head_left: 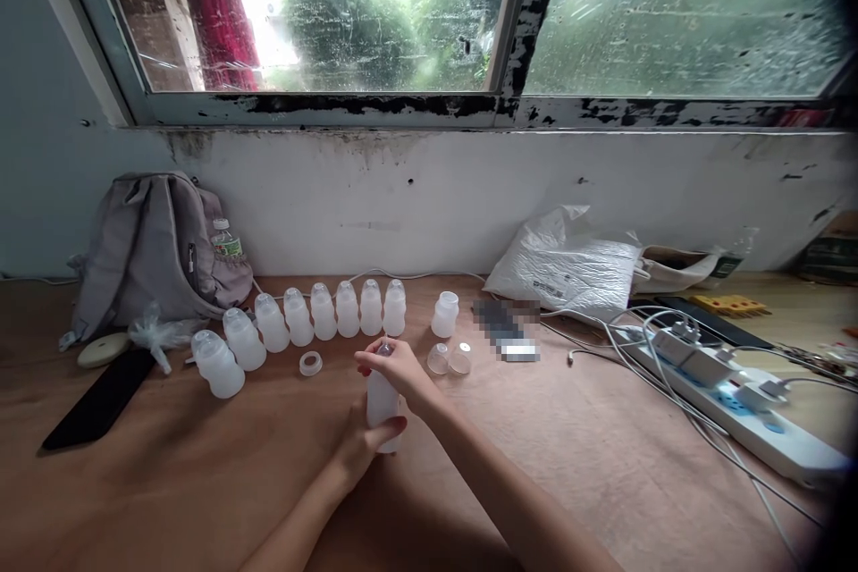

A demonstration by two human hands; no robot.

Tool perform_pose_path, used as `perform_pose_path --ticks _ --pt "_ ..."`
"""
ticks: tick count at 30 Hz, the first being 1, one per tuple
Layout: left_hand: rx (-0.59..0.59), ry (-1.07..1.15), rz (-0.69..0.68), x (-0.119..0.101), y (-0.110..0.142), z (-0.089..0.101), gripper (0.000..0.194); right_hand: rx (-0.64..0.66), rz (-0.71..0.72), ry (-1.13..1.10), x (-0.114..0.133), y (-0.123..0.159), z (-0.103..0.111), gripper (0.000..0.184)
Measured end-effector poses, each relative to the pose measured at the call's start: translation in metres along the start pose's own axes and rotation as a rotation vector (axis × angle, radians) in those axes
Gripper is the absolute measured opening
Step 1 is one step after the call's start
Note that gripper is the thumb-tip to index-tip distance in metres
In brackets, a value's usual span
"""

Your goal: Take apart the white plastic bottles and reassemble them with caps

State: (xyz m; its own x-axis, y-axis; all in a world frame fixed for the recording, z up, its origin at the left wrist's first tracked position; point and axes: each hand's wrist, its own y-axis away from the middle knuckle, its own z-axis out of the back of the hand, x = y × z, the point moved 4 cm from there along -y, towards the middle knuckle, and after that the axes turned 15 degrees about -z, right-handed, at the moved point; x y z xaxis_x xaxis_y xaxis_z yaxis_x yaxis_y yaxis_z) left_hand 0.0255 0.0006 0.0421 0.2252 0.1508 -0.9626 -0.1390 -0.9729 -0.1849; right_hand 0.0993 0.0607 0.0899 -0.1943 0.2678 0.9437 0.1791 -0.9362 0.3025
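A frosted white baby bottle (382,399) stands upright between my hands near the middle of the table. My left hand (365,440) is wrapped round its lower part. At the top, my right hand (391,365) closes its fingers on the bottle's collar, which they mostly hide. Several capped baby bottles (323,313) form a curved row behind and to the left. One baby bottle without a cap (445,315) stands at the back right. In front of it lie two clear caps (449,359). A white ring (310,364) lies left of my right hand.
A grey backpack (144,250), a black phone-like slab (100,402) and a plastic bag (161,335) are at the left. On the right are a silvery mailer (567,264), a power strip (737,411) and loose white cables. The wall with a window (322,18) bounds the back.
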Motion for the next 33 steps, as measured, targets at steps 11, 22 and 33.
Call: perform_pose_path --ticks 11,22,33 --pt "0.429 0.983 0.217 0.008 0.01 0.001 0.031 0.686 -0.019 -0.471 0.008 0.019 -0.009 0.044" --pt "0.51 0.887 0.17 -0.001 -0.005 0.027 0.034 0.31 0.146 -0.351 0.008 -0.011 0.025 0.027" --pt "0.463 0.611 0.301 0.006 -0.002 0.03 0.052 0.223 0.208 -0.189 0.018 -0.007 0.04 0.026"
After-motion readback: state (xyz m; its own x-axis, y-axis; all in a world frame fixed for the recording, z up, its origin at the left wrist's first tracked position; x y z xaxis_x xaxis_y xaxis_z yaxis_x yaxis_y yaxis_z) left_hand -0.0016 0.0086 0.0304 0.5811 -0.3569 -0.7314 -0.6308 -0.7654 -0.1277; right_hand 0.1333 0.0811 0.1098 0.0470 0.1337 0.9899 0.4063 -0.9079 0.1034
